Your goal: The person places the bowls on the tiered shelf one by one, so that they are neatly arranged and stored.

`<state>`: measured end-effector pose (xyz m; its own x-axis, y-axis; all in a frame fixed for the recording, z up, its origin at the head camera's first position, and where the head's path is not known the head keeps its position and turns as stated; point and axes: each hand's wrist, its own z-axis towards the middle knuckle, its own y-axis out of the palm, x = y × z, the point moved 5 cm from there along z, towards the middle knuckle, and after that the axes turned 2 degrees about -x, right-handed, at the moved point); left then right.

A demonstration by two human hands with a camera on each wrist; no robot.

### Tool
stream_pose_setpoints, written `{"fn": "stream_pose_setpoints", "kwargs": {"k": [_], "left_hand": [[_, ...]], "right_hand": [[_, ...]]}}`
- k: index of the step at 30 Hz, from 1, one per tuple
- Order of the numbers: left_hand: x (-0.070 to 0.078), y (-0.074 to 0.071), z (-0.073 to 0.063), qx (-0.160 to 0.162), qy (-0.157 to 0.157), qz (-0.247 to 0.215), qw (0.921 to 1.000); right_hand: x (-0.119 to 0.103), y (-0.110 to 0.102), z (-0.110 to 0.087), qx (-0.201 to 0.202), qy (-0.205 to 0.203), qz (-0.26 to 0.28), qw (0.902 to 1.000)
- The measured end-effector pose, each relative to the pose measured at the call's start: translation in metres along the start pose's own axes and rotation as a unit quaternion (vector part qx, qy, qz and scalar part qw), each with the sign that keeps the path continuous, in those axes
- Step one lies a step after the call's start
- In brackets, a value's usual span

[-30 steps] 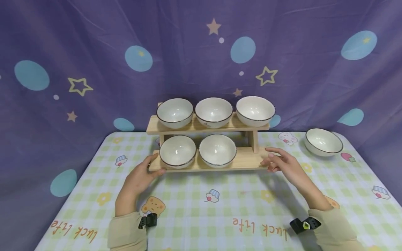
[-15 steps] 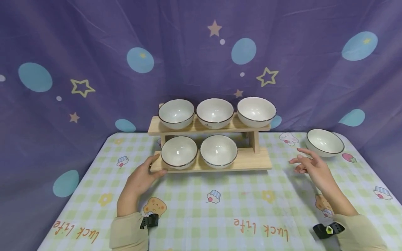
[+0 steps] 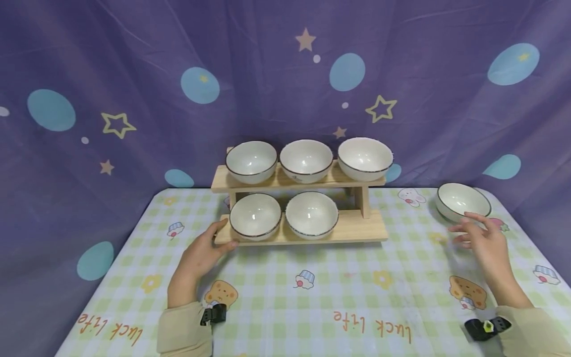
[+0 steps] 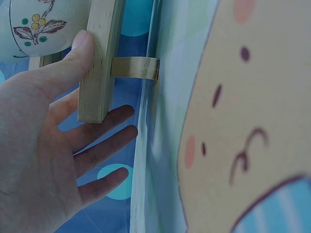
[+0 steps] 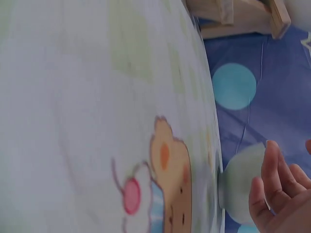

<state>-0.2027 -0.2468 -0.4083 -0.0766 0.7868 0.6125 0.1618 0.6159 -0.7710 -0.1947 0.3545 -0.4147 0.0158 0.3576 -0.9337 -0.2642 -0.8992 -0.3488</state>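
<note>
A two-tier wooden rack (image 3: 361,227) stands at the back of the table. My left hand (image 3: 198,260) grips the left end of its lower board. In the left wrist view, the thumb (image 4: 83,46) presses one side of the board (image 4: 99,73), the index finger passes behind it, and the other fingers extend free. My right hand (image 3: 486,245) is just in front of a lone white bowl (image 3: 459,198) at the table's right, fingers loosely bent and holding nothing. The right wrist view shows the fingertips overlapping this bowl (image 5: 240,187); contact cannot be told.
Three white bowls with dark rims, one of them a bowl (image 3: 363,156) at the right, line the upper tier. Two more, including a bowl (image 3: 311,215), sit on the lower tier. A checked cloth (image 3: 276,317) covers the table, and a purple curtain (image 3: 267,59) hangs behind.
My right hand has left the right end of the rack and moved right to the lone bowl. My left hand has kept its grip on the rack's left end.
</note>
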Motion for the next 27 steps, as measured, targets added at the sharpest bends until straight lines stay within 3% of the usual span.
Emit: {"fn": "stream_pose_setpoints", "kwargs": {"k": [8,27], "left_hand": [[-0.001,0.0,0.0,0.001,0.001,0.0,1.0],[-0.001,-0.002,-0.001,0.005,0.007,0.007,0.9999]], "right_hand": [[0.009,-0.021,0.007,0.056,0.04,0.024,0.9973],[0.043,-0.042,0.03,0.027,0.112,0.008,0.9933]]}}
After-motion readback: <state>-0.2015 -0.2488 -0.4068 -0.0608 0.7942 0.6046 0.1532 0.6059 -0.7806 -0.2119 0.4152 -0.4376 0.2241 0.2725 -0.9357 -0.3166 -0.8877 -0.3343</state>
